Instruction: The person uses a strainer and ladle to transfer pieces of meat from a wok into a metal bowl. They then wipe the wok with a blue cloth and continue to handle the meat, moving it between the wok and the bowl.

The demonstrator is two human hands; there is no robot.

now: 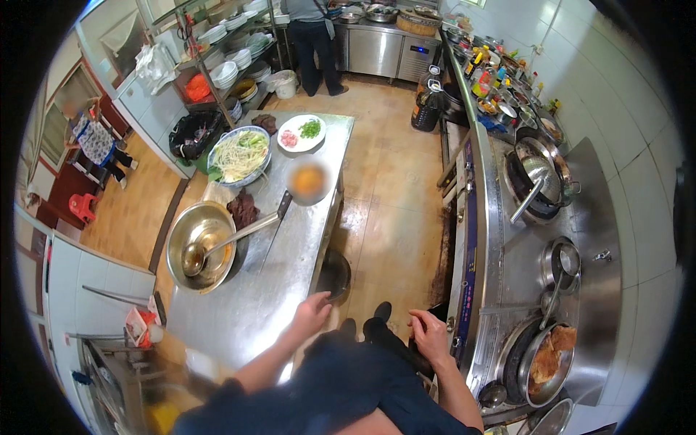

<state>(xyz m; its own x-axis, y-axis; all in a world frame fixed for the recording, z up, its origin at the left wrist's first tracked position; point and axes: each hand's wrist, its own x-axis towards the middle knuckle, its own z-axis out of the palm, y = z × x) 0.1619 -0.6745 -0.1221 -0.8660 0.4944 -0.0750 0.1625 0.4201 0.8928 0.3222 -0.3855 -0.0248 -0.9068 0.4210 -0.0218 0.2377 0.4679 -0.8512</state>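
Prep table [268, 283], steel, sits at the person's left; left hand [312, 313] rests at its near right edge, fingers loosely curled, gripping nothing. Right hand [429, 335] lies at the stove counter's [487, 239] near left edge, fingers spread, empty. Pan w/ browned food [549, 355] sits on the near burner, looks cooked already. Mid-table: big steel bowl [199, 246] w/ ladle [225, 245] inside, no food in it yet. Far end: basin of shredded veg [240, 155], white plate of garnish [301, 133], both prepped but unused. Sauce bottles [480, 72], yellow/red labels, crowd the stove counter's far edge; dark jugs [426, 101] stand on the floor by it.
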